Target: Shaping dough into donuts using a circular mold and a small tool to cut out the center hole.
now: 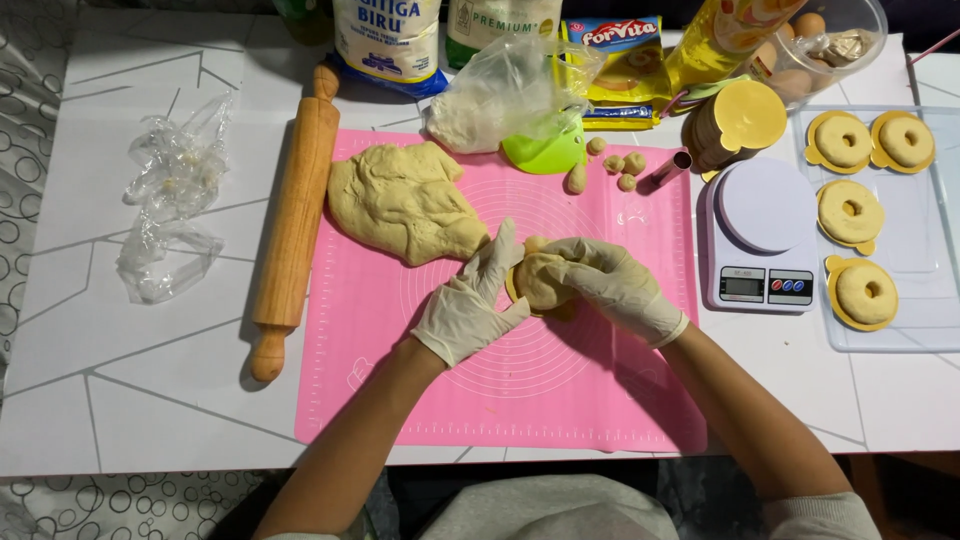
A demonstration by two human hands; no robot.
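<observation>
Here, in the head view, I saw both gloved hands meet over the pink silicone mat (400, 380); the left hand (470, 300) lay with fingers extended against the near side of a dough piece (540, 280), and the right hand (610, 285) curled over it from the far side, so that the piece was cupped between them above a yellow disc (513, 288) just showing beneath; the piece sat at the mat's centre, just beside the large dough mass (405, 200). I judged the piece soft, light and slightly tacky, easily dented; it seemed best taken from underneath or by the disc's edge rather than pinched. Counts: one large mass; four small dough balls (615, 168) near the green scraper (545, 150); four ring-shaped doughnuts (850, 210) on yellow discs on the tray (930, 320); one stack of spare discs (735, 125); one rolling pin (295, 220); one digital scale (760, 240); one small metal tube cutter (672, 168).
</observation>
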